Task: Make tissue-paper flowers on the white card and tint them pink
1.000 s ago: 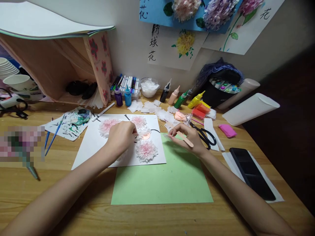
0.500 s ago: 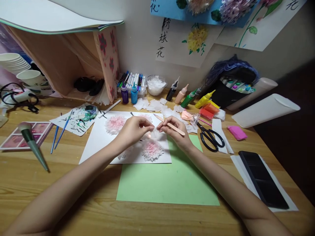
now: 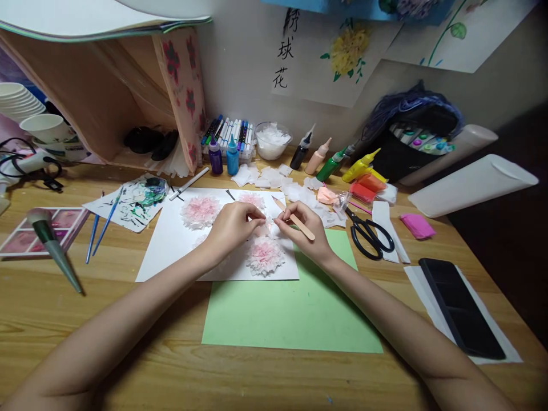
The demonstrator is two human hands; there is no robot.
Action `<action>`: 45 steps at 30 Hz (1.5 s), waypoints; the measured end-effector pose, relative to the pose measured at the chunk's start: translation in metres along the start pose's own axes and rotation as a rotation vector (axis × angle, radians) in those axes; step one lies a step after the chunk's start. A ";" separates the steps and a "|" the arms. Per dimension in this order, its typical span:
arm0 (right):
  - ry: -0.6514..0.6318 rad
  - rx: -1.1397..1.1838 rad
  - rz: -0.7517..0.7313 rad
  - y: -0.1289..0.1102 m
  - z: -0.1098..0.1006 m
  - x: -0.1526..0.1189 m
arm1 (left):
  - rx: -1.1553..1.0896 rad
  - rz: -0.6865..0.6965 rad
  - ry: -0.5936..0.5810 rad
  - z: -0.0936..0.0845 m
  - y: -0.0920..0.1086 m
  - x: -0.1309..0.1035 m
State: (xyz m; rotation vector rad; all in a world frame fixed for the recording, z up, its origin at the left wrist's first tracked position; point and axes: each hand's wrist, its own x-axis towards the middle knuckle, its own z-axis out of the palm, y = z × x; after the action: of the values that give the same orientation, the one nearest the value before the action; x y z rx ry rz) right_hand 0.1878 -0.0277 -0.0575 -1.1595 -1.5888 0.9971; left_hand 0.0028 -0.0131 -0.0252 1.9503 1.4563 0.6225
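Note:
Over the white sheet (image 3: 171, 251), my left hand (image 3: 233, 228) pinches a small, thin whitish piece of tissue paper (image 3: 269, 226) between thumb and fingertips. My right hand (image 3: 309, 233) is closed, with a flat wooden stick (image 3: 302, 226) resting between its fingers. Its thumb and forefinger meet close to the tissue piece; whether they touch it I cannot tell. Pink-and-white ruffled paper flowers lie on the sheet, one at the upper left (image 3: 200, 212) and one below my hands (image 3: 265, 255). Others are partly hidden by my left hand.
Green paper (image 3: 295, 319) lies under the white sheet. Loose tissue squares (image 3: 274, 178), a glass bowl (image 3: 273, 141) of white pieces and paint bottles (image 3: 317, 157) stand behind. Black scissors (image 3: 370, 231) lie at the right, a makeup brush (image 3: 55, 248) and paintbrushes (image 3: 107, 222) at the left.
The camera view has tipped slightly downward. Both hands stay over the sheet with fingertips close together, and the wooden stick has shifted a little in my right hand.

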 end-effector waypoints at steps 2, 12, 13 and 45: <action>0.027 0.017 -0.078 -0.001 -0.002 -0.003 | 0.021 0.011 0.011 0.001 0.000 0.000; -0.125 -0.147 -0.462 0.006 -0.002 -0.015 | 0.050 0.012 0.030 0.005 -0.003 0.001; -0.131 -0.166 -0.456 0.007 -0.001 -0.014 | 0.064 0.018 0.031 0.006 -0.003 0.000; -0.070 -0.148 -0.251 -0.001 0.012 0.011 | 0.650 -0.116 -0.160 -0.009 0.002 -0.006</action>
State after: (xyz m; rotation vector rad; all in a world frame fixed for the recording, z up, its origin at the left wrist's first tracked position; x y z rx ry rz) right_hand 0.1742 -0.0189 -0.0579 -1.0006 -1.8379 0.7742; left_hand -0.0038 -0.0176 -0.0179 2.2936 1.7961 -0.0854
